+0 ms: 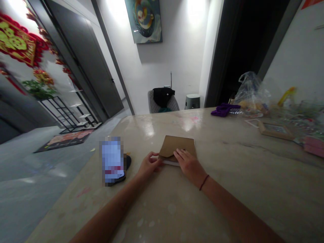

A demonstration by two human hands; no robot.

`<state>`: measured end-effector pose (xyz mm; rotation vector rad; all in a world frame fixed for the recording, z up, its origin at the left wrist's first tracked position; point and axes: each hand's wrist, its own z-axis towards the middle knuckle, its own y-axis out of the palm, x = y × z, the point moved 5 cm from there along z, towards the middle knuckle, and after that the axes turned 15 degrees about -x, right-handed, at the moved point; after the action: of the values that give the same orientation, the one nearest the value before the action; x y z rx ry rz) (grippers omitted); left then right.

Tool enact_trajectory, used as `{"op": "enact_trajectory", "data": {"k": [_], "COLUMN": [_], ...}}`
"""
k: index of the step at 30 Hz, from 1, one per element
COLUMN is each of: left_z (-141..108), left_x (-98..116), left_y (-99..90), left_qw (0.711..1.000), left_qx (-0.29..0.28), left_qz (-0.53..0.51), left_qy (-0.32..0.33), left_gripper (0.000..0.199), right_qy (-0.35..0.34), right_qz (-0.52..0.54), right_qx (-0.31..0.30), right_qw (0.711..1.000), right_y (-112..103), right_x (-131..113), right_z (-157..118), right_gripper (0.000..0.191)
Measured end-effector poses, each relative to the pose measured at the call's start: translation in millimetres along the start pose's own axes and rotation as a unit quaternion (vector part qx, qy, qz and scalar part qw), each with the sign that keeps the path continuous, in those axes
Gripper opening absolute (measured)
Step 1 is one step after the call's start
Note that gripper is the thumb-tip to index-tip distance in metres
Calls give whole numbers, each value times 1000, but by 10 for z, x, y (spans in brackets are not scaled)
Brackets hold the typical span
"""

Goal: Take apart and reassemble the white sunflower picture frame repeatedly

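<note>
A brown paper envelope (178, 144) lies flat on the beige marble table (227, 189), its flap folded toward me over a white edge of something inside. My right hand (188, 164) rests palm-down on the envelope's near flap, fingers pressing it. My left hand (149, 164) pinches the envelope's near left corner where the white edge shows. A dark red cord circles my right wrist.
A phone (113, 161) stands propped on a dark stand left of my hands. At the far right lie a purple cloth (223, 109), a clear plastic bag (249, 91), a wooden picture frame (275, 130) and assorted clutter. A grey chair (163, 99) stands beyond the table's far edge.
</note>
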<state>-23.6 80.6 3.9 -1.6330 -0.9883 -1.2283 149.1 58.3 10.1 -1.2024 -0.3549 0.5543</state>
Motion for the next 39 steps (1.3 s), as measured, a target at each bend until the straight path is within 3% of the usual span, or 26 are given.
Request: {"op": "enact_trajectory", "data": {"k": [3, 10, 15, 23, 28, 34, 39], "left_z": [-14, -56, -23, 47, 26, -44, -155], "left_x": [17, 72, 17, -117, -89, 42, 163], "left_y": [61, 34, -49, -114, -123, -35, 227], "left_qw": [997, 954, 936, 933, 915, 877, 835], "left_qx": [-9, 65, 86, 53, 54, 90, -1], "left_qz": [82, 282, 321, 317, 361, 446, 519], "left_qy": [12, 82, 119, 159, 170, 154, 182], "left_gripper": [41, 47, 65, 58, 59, 49, 37], "right_qy": [1, -57, -74, -117, -109, -70, 25], "right_qz": [-12, -11, -30, -40, -4, 123, 193], "right_qx": [-16, 14, 35, 41, 30, 14, 10], "right_qw": [1000, 998, 996, 992, 994, 990, 981], "right_y": [57, 61, -4, -191, -271, -250, -47], "right_x": [25, 81, 35, -238, -290, 93, 603], "right_z": [-18, -43, -57, -84, -80, -78, -126], "right_gripper": [42, 44, 41, 35, 37, 39, 53]}}
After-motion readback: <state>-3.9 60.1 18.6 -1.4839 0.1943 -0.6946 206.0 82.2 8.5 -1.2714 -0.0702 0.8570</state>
